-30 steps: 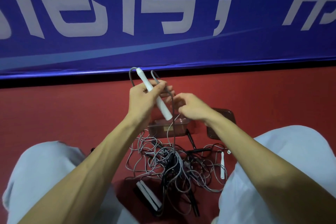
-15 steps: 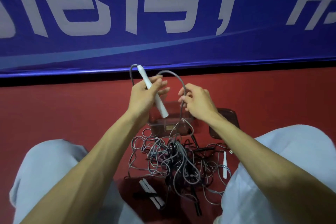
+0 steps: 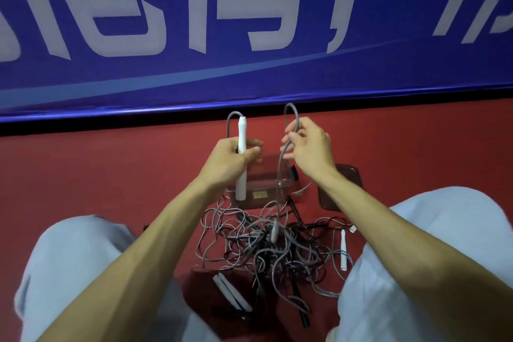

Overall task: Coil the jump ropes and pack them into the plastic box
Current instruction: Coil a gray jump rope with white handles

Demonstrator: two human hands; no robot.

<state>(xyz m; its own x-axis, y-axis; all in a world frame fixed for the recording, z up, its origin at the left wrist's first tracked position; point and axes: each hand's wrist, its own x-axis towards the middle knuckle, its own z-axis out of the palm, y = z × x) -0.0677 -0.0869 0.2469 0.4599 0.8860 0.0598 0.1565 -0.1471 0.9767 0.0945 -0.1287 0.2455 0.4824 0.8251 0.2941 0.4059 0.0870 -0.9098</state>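
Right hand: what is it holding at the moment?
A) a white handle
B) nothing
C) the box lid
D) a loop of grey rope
D: the right hand pinches a loop of grey rope that arches above its fingers; the white handle is in the left hand.

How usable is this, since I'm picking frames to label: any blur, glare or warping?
Head view: dim, even light, no glare; left hand, right hand, handle and rope fairly sharp; tangled pile softer; banner edge bows from the wide lens.
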